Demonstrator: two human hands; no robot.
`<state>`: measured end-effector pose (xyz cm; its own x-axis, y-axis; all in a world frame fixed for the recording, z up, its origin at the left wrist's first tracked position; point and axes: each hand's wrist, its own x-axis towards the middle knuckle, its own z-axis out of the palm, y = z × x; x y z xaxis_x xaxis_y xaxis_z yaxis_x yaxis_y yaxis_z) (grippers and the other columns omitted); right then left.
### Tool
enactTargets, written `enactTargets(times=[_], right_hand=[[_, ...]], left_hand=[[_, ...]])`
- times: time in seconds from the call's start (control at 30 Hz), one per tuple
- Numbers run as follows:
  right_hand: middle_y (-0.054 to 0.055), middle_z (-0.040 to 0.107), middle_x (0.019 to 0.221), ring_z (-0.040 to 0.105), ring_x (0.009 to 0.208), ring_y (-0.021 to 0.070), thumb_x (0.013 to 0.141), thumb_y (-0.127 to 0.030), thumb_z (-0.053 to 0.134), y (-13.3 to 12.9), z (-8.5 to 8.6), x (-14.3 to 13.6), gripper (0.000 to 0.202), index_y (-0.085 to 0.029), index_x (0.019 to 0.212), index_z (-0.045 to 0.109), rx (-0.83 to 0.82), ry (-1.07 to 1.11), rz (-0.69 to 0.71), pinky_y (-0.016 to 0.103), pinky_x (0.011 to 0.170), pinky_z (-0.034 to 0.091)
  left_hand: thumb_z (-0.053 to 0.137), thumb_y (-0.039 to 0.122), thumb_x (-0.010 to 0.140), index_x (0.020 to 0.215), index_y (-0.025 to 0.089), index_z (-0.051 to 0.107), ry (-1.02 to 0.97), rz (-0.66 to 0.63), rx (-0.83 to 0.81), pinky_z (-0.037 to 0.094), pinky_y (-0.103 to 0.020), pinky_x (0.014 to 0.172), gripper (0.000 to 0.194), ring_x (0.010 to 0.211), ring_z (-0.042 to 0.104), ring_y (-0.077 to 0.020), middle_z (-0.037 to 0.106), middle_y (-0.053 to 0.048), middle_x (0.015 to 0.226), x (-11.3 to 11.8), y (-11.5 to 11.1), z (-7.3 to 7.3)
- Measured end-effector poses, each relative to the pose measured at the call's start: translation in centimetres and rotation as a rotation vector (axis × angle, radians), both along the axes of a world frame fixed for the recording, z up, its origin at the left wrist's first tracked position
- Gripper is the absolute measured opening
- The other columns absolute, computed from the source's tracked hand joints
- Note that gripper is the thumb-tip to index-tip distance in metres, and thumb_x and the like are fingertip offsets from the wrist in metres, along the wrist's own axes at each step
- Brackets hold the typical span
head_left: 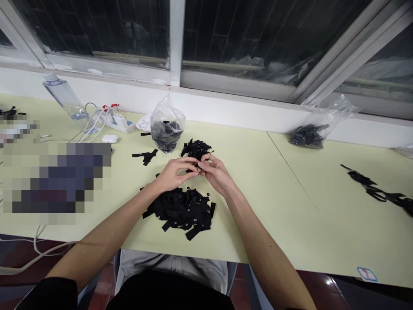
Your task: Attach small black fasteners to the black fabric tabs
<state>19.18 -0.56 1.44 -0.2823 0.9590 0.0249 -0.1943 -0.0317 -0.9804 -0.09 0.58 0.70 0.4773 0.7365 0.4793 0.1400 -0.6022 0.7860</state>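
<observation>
My left hand (176, 173) and my right hand (215, 173) meet fingertip to fingertip above the table. Both are closed in a pinch around a small black piece (198, 167), mostly covered by the fingers; its exact kind is hard to make out. Just below my hands lies a large loose pile of short black fabric strips (183, 209), some with small white marks. A smaller heap of black strips (195, 148) sits right behind my fingers. Two tiny black rings, one of them a ring (208, 194) below my right hand, rest by the large pile.
Behind the hands stands a clear plastic bag (167, 127) holding black pieces. Farther left are a water bottle (66, 97), a power strip (121, 122) with cables and a white earphone case (110, 138). Another bag (309, 135) and black straps (387, 196) lie right.
</observation>
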Motion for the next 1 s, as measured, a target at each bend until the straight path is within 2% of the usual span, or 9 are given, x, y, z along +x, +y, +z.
enactTargets(times=[0.1,0.17,0.27,0.4,0.5,0.67,0.77,0.87,1.0], right_hand=[[-0.002,0.059,0.072,0.052,0.065,0.0144,0.075,-0.049,0.077,0.1,-0.2,-0.1,0.038,-0.025,0.091,0.052,0.008,-0.013,-0.026,0.030,0.066,0.042],[0.000,0.062,0.075,0.054,0.066,0.0155,0.081,-0.054,0.069,0.4,-0.5,-0.1,0.035,-0.025,0.092,0.053,0.034,-0.038,-0.050,0.031,0.067,0.043],[0.004,0.066,0.079,0.056,0.067,0.0167,0.090,-0.055,0.056,0.8,-1.4,0.2,0.032,-0.023,0.090,0.059,0.162,-0.258,-0.146,0.032,0.067,0.043],[0.003,0.069,0.079,0.056,0.069,0.0182,0.082,-0.037,0.071,1.1,-2.6,0.4,0.014,-0.024,0.082,0.069,0.402,-0.774,-0.149,0.032,0.067,0.040],[0.003,0.070,0.079,0.056,0.069,0.0183,0.080,-0.023,0.070,1.0,-3.2,0.1,0.003,-0.024,0.077,0.071,0.474,-0.875,-0.074,0.032,0.067,0.040],[0.002,0.069,0.078,0.057,0.070,0.0180,0.081,-0.017,0.065,0.8,-3.3,-0.3,0.009,-0.023,0.074,0.069,0.456,-0.825,-0.112,0.032,0.067,0.040],[0.003,0.069,0.078,0.058,0.071,0.0180,0.082,-0.028,0.068,1.1,-3.1,-0.2,0.007,-0.022,0.078,0.069,0.362,-0.620,-0.168,0.033,0.069,0.044],[0.004,0.069,0.084,0.062,0.079,0.0191,0.078,-0.038,0.073,1.2,-2.5,-0.1,0.019,-0.021,0.083,0.069,0.254,-0.346,-0.203,0.034,0.075,0.049],[0.005,0.070,0.089,0.064,0.084,0.0201,0.073,-0.042,0.078,0.9,-1.9,-0.3,0.027,-0.022,0.088,0.070,0.185,-0.161,-0.217,0.036,0.080,0.051]], left_hand=[[0.062,0.030,0.090,0.092,0.021,0.075,0.021,0.086,-0.041,0.050,-0.036,0.095,0.015,0.099,0.067,-0.0215,0.073,-0.007,0.104,-0.1,0.3,-0.3],[0.063,0.032,0.089,0.091,0.020,0.074,0.007,0.124,-0.095,0.052,-0.035,0.088,0.016,0.092,0.068,-0.0210,0.073,-0.006,0.096,-0.2,0.6,-0.6],[0.065,0.036,0.087,0.092,0.018,0.072,-0.079,0.164,-0.204,0.054,-0.034,0.083,0.020,0.087,0.068,-0.0205,0.073,-0.007,0.093,-0.4,1.2,-1.1],[0.070,0.040,0.083,0.093,0.016,0.072,-0.180,0.191,-0.298,0.056,-0.034,0.081,0.026,0.086,0.069,-0.0206,0.073,-0.008,0.092,-0.6,2.1,-1.7],[0.073,0.041,0.080,0.092,0.015,0.072,-0.222,0.171,-0.330,0.056,-0.034,0.079,0.029,0.082,0.068,-0.0195,0.073,-0.007,0.089,-0.7,2.3,-1.9],[0.073,0.040,0.081,0.092,0.015,0.072,-0.228,0.149,-0.307,0.055,-0.034,0.082,0.027,0.084,0.067,-0.0188,0.072,-0.007,0.091,-0.5,1.9,-1.3],[0.071,0.040,0.082,0.090,0.016,0.071,-0.193,0.131,-0.292,0.054,-0.033,0.081,0.026,0.085,0.066,-0.0190,0.072,-0.007,0.091,-0.5,1.6,-1.1],[0.070,0.039,0.082,0.089,0.016,0.071,-0.185,0.108,-0.302,0.054,-0.033,0.080,0.024,0.084,0.066,-0.0186,0.071,-0.007,0.091,-0.5,1.5,-1.1],[0.070,0.035,0.081,0.088,0.016,0.070,-0.188,0.091,-0.293,0.053,-0.031,0.077,0.020,0.081,0.065,-0.0178,0.070,-0.006,0.088,-0.4,1.5,-1.3]])
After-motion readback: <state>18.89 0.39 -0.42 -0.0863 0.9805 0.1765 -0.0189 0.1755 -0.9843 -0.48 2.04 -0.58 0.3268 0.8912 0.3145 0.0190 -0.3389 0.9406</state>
